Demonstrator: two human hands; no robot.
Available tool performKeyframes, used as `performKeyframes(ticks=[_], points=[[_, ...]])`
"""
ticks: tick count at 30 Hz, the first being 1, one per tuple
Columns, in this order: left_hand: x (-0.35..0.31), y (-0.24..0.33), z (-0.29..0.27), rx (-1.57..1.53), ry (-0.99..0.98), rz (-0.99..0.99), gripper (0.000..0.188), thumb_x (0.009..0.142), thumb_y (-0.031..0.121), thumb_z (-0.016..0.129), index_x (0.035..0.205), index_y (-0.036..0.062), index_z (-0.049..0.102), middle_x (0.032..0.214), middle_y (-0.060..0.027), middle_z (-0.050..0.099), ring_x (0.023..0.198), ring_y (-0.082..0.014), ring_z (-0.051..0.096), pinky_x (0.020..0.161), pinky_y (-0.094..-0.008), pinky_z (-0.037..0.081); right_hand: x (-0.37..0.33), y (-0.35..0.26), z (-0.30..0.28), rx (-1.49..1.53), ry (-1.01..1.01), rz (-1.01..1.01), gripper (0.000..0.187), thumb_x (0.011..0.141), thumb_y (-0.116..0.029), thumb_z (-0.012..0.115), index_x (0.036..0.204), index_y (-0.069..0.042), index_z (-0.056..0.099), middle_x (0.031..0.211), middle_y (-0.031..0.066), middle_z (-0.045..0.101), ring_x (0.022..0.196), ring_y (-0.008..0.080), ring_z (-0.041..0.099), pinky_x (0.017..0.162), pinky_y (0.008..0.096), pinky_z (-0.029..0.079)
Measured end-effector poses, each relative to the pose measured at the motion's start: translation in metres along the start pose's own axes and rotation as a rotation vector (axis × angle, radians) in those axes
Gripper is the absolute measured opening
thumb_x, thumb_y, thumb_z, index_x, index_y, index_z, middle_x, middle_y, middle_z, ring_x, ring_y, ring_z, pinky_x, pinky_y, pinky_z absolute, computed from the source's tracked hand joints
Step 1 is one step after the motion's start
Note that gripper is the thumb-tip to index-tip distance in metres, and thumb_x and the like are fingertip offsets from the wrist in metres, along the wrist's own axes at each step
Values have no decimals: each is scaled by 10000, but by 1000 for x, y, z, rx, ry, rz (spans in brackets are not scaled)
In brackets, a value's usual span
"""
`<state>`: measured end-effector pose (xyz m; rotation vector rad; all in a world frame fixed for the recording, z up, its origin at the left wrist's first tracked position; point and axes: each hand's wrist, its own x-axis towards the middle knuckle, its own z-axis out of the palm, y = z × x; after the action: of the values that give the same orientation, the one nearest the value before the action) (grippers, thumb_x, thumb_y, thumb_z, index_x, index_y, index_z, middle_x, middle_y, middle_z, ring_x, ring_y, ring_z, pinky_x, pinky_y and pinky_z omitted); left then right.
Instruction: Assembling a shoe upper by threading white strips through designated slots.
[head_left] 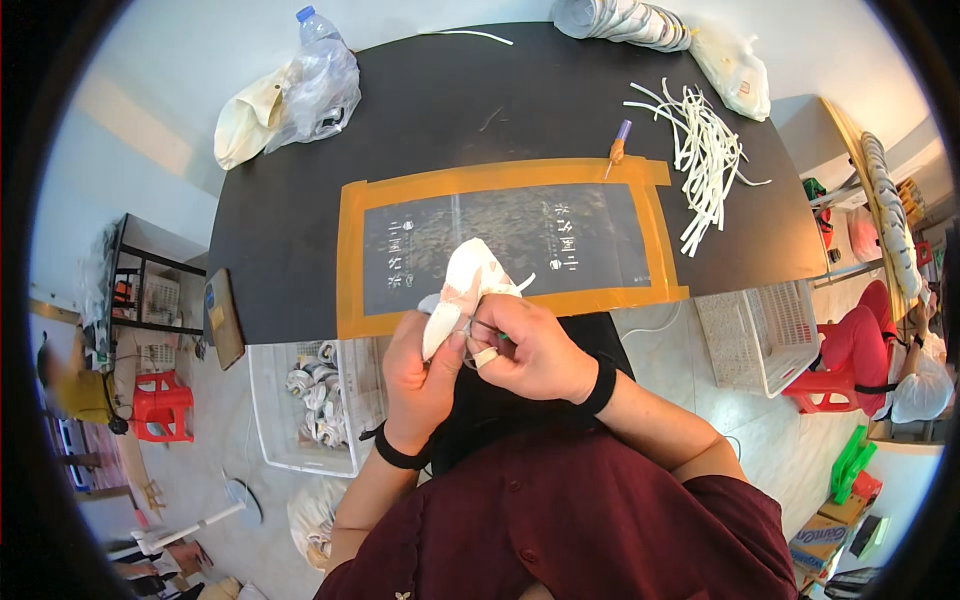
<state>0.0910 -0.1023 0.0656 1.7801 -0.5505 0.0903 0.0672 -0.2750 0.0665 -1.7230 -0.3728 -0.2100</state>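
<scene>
At the centre of the frame, the left hand [418, 368] grips the lower end of a white, soft shoe-shaped fabric piece [462, 290]; its thumb presses on it. The right hand [532, 350] pinches its side, fingers curled together. Above lies the black table [300, 230] with an orange-taped mat [500, 240], and further, at upper right, white strips [705, 160].

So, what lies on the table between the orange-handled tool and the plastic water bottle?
In the head view, only bare black tabletop lies between the orange-handled tool and the plastic water bottle.
</scene>
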Motion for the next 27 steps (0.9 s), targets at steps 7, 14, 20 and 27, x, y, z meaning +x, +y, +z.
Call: performKeyframes(ticks=[7, 14, 20, 27], points=[[11, -4, 0, 384, 35, 361, 145, 845, 62, 683, 970, 7, 638, 770, -120, 555, 717, -329, 531, 649, -395, 434, 6, 10, -9, -17, -94, -49, 154, 816, -87, 653, 879, -60, 515, 770, 83, 537, 677, 264, 566, 590, 352, 456], [14, -6, -8, 324, 52, 239, 141, 866, 68, 672, 985, 7, 630, 792, -105, 541, 690, -283, 516, 625, -369, 418, 7, 6, 0, -30, -20, -31, 157, 846, -111, 660, 913, -63, 527, 857, 102, 565, 763, 305, 585, 657, 368, 475], [7, -16, -25, -258, 204, -128, 247, 952, 104, 610, 1156, -35, 620, 1067, -51, 639, 942, -109, 586, 822, -268, 469, -3, -2, -23, 94, 328, 236, 176, 930, -181, 663, 1009, -44, 585, 936, 33, 621, 818, 121, 563, 715, 280, 469], [-1, -10, -24, -238, 118, -81, 216, 943, 103, 614, 1110, -33, 628, 1011, -48, 628, 883, -102, 575, 778, -259, 455, 16, -8, -32, 88, 162, 285, 167, 915, -182, 692, 959, -30, 636, 858, 26, 636, 786, 81, 556, 690, 265, 467]])
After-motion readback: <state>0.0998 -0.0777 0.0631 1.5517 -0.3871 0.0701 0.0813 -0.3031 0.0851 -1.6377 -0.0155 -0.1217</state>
